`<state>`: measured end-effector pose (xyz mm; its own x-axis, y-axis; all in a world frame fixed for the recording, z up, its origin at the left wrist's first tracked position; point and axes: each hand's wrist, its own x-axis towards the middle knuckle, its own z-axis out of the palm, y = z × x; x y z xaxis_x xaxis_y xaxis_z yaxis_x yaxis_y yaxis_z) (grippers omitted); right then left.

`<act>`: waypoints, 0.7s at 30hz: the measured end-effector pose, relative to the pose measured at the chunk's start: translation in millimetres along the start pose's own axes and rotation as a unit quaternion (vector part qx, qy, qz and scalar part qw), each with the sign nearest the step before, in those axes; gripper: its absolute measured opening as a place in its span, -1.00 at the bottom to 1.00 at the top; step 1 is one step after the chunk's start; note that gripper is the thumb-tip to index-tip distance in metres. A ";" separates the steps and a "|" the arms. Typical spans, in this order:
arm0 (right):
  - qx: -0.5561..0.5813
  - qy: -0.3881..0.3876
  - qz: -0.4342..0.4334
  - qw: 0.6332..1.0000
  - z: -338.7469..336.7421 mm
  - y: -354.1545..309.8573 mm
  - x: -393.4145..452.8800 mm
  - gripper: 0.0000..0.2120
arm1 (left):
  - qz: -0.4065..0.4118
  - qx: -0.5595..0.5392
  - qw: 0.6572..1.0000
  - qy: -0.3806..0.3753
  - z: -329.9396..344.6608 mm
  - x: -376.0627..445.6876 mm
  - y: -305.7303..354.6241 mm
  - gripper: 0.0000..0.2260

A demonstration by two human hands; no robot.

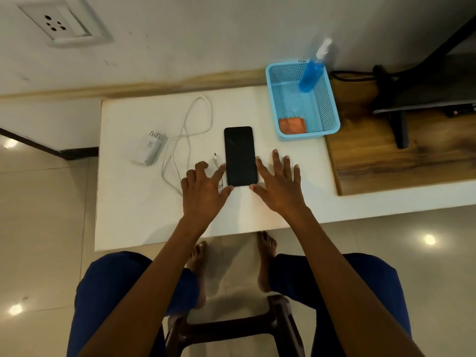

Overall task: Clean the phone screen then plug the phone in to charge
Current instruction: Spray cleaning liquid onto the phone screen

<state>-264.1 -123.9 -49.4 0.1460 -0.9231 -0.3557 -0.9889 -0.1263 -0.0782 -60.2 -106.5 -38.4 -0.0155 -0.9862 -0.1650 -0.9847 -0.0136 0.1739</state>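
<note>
A black phone (240,155) lies flat, screen up, in the middle of the white table (144,207). My left hand (203,188) rests at its lower left edge, index finger and thumb touching the phone's side and corner. My right hand (279,182) lies spread at the lower right edge, thumb at the corner. A white charger plug (149,150) lies to the left, its white cable (188,130) looping toward the phone, with the connector tip (215,155) just left of it. A blue spray bottle (313,70) and an orange cloth (292,125) sit in a blue basket (332,109).
A wall socket (64,24) is at the upper left. A wooden board (386,155) with a black monitor stand (398,124) occupies the table's right side. Below, my knees and bare feet flank a dark stool (231,328) on the tiled floor.
</note>
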 end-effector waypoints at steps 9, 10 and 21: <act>0.034 0.003 -0.004 0.999 -15.9 0.2 19.3 -0.29 | 0.006 -0.052 0.999 -0.016 -9.2 31.5 -6.6 -0.49; 0.044 0.008 -0.008 0.999 -18.8 1.6 19.8 -0.31 | 0.008 -0.067 0.998 -0.012 -11.7 33.9 -9.1 -0.51; 0.334 0.162 0.031 0.928 -71.6 0.7 12.2 -0.79 | -0.010 -0.346 0.937 0.044 -49.0 42.1 -1.4 -0.79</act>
<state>-265.0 -161.2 12.9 -0.0336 -0.9955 -0.0891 -0.7413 0.0846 -0.6658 -51.0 -156.0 2.0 0.0468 -0.9940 -0.0989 -0.6363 -0.1060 0.7641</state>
